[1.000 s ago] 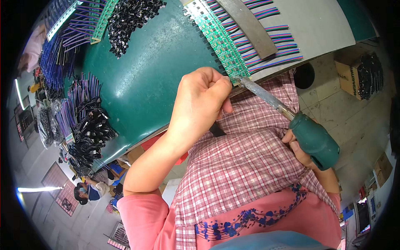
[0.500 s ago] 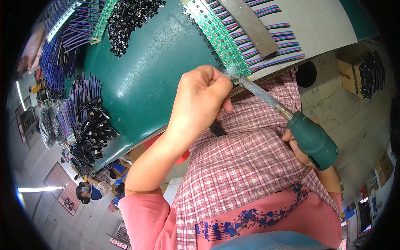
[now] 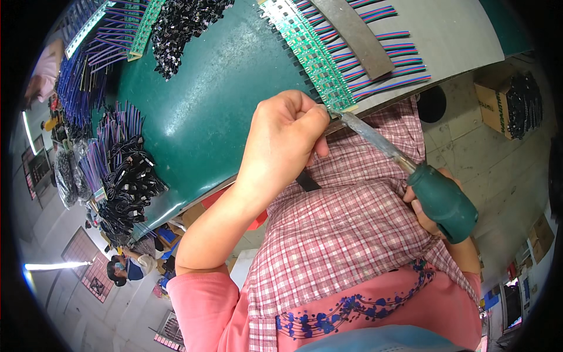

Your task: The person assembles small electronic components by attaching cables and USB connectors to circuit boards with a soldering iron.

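Note:
My left hand (image 3: 287, 132) is closed in a pinch at the near corner of a panel of green circuit boards (image 3: 319, 64). Whatever its fingertips hold is too small and hidden to name. My right hand (image 3: 423, 208) is wrapped round the dark green handle of a soldering iron (image 3: 443, 202), mostly hidden behind it. The iron's grey shaft slants up to the left, its tip beside my left fingertips at the panel's near end. Rows of red, blue and black wires (image 3: 390, 91) stick out from the panel's right side. A flat metal bar (image 3: 358, 41) lies across them.
Small black connectors (image 3: 182, 35) are heaped on the green table (image 3: 199, 111). More wired boards (image 3: 141, 32) and black cable bundles (image 3: 126, 193) lie at the left. A cardboard box (image 3: 492, 105) with black parts stands on the floor at right. Another person (image 3: 126, 267) sits far left.
The puff of smoke at the iron's tip has gone. My right hand and the iron have shifted slightly right and down. My left hand has barely moved.

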Demonstrator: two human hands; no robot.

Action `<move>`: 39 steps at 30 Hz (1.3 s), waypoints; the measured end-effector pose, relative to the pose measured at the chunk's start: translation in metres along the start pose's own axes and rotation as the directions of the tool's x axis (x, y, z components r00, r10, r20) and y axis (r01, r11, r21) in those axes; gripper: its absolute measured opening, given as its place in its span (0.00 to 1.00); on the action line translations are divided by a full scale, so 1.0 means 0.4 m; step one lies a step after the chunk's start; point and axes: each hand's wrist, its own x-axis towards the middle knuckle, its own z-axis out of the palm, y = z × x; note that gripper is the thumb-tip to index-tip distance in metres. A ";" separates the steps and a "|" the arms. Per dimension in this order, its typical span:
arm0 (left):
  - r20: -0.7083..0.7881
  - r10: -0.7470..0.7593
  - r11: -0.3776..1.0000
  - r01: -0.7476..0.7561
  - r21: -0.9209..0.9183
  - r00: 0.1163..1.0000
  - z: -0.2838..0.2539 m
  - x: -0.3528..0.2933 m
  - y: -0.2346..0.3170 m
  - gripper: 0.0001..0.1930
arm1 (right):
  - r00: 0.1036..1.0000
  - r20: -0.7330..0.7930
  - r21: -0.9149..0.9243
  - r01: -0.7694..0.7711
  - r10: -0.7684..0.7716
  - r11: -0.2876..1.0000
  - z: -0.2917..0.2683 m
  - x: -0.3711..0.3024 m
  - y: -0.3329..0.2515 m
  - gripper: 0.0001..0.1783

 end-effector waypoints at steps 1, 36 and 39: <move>0.000 0.001 1.000 -0.001 0.000 1.000 0.000 0.000 0.000 0.12 | 1.000 0.004 -0.032 0.005 -0.005 0.999 0.000 -0.004 -0.002 0.04; 0.006 -0.012 1.000 0.012 0.000 1.000 -0.002 -0.006 -0.001 0.11 | 1.000 -0.013 0.020 0.005 -0.005 1.000 0.027 -0.026 0.008 0.05; 0.000 -0.018 1.000 0.018 0.008 1.000 -0.002 -0.004 -0.001 0.11 | 0.999 -0.035 0.018 0.006 -0.005 1.000 0.031 -0.019 0.009 0.03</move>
